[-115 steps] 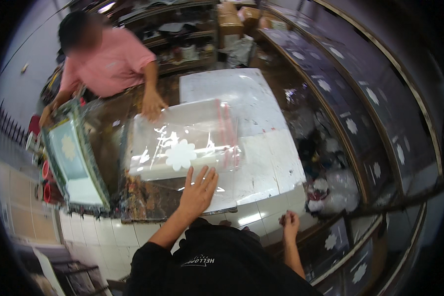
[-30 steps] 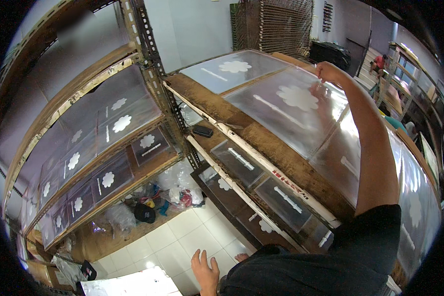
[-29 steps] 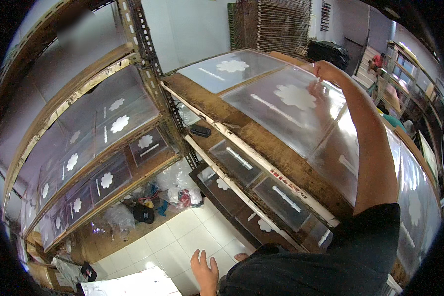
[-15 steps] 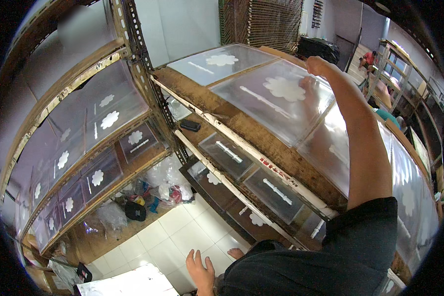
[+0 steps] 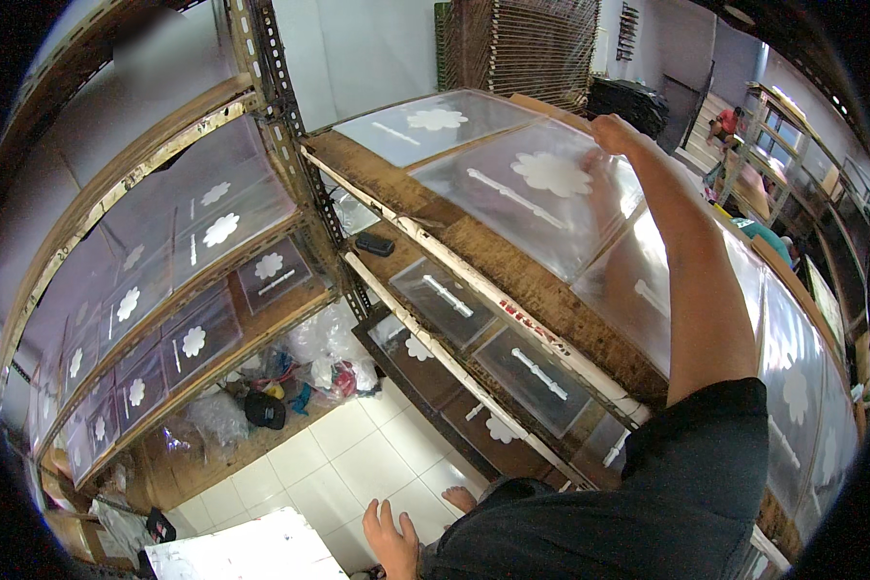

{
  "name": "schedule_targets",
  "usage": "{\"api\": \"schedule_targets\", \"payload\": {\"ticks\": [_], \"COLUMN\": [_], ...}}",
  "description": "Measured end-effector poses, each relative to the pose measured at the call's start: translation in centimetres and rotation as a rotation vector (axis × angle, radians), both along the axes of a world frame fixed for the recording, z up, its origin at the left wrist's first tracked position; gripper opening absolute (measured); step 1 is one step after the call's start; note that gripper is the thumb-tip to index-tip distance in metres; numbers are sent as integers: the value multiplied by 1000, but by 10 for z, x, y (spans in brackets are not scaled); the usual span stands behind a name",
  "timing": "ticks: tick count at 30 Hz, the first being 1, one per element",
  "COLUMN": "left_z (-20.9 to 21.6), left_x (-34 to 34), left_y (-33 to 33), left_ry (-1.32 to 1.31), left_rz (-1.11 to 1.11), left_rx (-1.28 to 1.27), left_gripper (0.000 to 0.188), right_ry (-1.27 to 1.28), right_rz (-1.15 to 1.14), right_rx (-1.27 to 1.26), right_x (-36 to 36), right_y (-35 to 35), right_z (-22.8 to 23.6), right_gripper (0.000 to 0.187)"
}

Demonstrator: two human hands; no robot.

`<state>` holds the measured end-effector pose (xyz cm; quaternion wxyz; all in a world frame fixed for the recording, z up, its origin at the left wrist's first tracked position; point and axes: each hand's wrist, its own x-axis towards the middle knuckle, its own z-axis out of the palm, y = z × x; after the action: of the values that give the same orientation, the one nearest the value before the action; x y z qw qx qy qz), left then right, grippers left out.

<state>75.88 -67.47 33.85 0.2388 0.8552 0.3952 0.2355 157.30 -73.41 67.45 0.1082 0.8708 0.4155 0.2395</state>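
My right hand point(image 5: 611, 133) is stretched to the far edge of the upper rack board, its fingers closed at the far corner of a clear plastic sheet point(image 5: 498, 220). That sheet carries a white scalloped flower shape point(image 5: 551, 175) and a long thin white bar point(image 5: 517, 198). It lies between another clear sheet point(image 5: 493, 108) on its far left and more glossy sheets point(image 5: 638, 261) on its right. My fingertips are partly hidden. Low in front of my body, my left hand point(image 5: 391, 543) hangs over the floor, fingers apart and holding nothing.
A metal shelf post point(image 5: 285, 116) stands at the left corner. Left shelves hold more printed sheets point(image 5: 188, 261). A lower board bears sheets and a black object point(image 5: 374, 244). Plastic bags and a black cap point(image 5: 265, 410) lie below. A white-topped surface point(image 5: 246, 551) is near. People point(image 5: 727, 124) are far right.
The view has shifted slightly. My right hand remains at the far edge, and the flower sheet under it has moved slightly left against its neighbour. My left hand stays low with fingers spread.
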Motion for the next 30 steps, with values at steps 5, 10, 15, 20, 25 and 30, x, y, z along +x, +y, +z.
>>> {"api": "schedule_targets", "payload": {"ticks": [5, 10, 15, 20, 25, 30], "left_z": [10, 6, 29, 26, 27, 32], "left_x": [-11, -38, -76, -138, -191, -236], "left_y": [-14, -21, -52, -134, -217, -285], "left_ry": [10, -34, -71, -81, -37, 10], "left_rz": [92, 163, 306, 548, 819, 1068], "left_rx": [20, 76, 72, 108, 129, 166], "left_gripper": [43, 40, 41, 38, 38, 40], "right_ry": [-70, -75, 320, 88, 396, 813], "right_rz": [-26, 259, 483, 1077, 1614, 1814], "right_rx": [-67, -31, 49, -112, -196, -313], "right_x": [-30, -20, -202, -419, -683, -811], "right_y": [12, 51, 110, 204, 162, 103], "right_z": [14, 78, 120, 104, 32, -65], "right_gripper": [19, 26, 43, 24, 15, 21]}}
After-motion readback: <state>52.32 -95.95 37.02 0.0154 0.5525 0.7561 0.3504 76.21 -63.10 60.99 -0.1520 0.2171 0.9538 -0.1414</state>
